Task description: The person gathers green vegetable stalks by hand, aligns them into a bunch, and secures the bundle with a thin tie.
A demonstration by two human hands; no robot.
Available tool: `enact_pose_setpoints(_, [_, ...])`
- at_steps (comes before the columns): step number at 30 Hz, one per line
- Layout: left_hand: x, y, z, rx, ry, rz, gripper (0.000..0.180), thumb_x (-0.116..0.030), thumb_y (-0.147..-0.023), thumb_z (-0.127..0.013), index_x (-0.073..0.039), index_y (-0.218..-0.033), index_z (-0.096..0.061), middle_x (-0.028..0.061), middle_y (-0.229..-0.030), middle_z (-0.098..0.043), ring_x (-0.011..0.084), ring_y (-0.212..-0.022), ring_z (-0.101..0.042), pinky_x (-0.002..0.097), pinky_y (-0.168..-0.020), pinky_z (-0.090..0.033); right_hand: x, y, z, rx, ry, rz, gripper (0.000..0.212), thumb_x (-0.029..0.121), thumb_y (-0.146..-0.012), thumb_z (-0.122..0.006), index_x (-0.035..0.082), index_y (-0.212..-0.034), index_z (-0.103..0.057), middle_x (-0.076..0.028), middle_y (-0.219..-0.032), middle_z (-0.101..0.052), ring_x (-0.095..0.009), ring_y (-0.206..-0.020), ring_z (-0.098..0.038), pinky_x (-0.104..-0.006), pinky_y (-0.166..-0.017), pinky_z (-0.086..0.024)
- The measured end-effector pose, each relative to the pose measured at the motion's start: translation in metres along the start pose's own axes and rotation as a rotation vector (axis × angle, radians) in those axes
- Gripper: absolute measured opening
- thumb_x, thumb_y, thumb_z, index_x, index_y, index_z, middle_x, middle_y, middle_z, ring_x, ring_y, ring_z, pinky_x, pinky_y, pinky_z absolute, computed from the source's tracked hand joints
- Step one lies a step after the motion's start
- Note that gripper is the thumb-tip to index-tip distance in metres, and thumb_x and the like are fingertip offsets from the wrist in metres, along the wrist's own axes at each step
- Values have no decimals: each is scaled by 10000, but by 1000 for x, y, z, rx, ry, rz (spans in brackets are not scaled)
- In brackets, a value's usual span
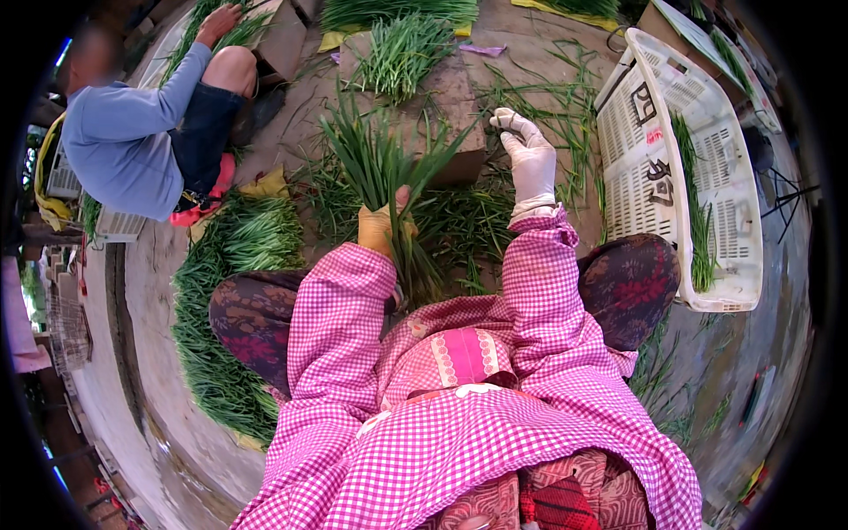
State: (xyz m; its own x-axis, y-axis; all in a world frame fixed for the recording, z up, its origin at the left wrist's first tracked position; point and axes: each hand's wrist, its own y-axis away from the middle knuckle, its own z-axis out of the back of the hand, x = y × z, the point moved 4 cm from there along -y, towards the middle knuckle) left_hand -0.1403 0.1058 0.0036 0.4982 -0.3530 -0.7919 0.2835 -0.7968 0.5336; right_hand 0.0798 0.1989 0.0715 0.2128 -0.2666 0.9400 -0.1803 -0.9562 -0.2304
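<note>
My left hand, in a yellowish glove, is wrapped around a bunch of chives. Its long green leaves fan out above the fist, and the rest hangs down below it. My right hand, in a white glove, is raised to the right of the bunch, apart from it. Its fingers are curled in toward the thumb; whether anything thin is between them is too small to tell. Loose green leaves lie on the ground between my knees. Just beyond stands a low block with a pile of chives on it.
A large white plastic crate with some chives inside stands at my right. Heaped chives lie beside my left knee. At the far left a co-worker in a blue top sits reaching toward greens. More chives lie on yellow sheeting at the back.
</note>
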Motion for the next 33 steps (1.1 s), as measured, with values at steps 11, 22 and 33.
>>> enact_pose_setpoints(11, [-13, -23, 38, -263, 362, 56, 447, -466, -849, -624, -22, -902, -625, 38, -538, -511, 183, -454, -488, 335, -450, -411, -19, 94, -100, 1254, 982, -125, 929, 628, -781, -568, -28, -1386, -308, -222, -1296, -496, -352, -1155, -519, -362, -972, -416])
enact_pose_setpoints(22, [-17, -6, 11, 335, 615, -67, 630, -564, -815, -582, -24, -1137, -552, 157, -1052, -623, 295, -935, -600, 441, -832, -502, -32, 87, -93, 1060, 1170, -199, 487, 428, -945, -403, 4, -1128, -558, -199, -1014, -648, -349, -950, -617, -435, -825, -471])
enact_pose_setpoints(33, [-20, 9, 8, 208, 132, -151, 335, 30, -768, -664, -30, -1095, -620, 111, -850, -674, 187, -718, -632, 304, -668, -529, -10, 96, -104, 1369, 1348, -230, 554, 518, -899, -426, 21, -981, -658, -166, -934, -676, -337, -881, -644, -422, -803, -488])
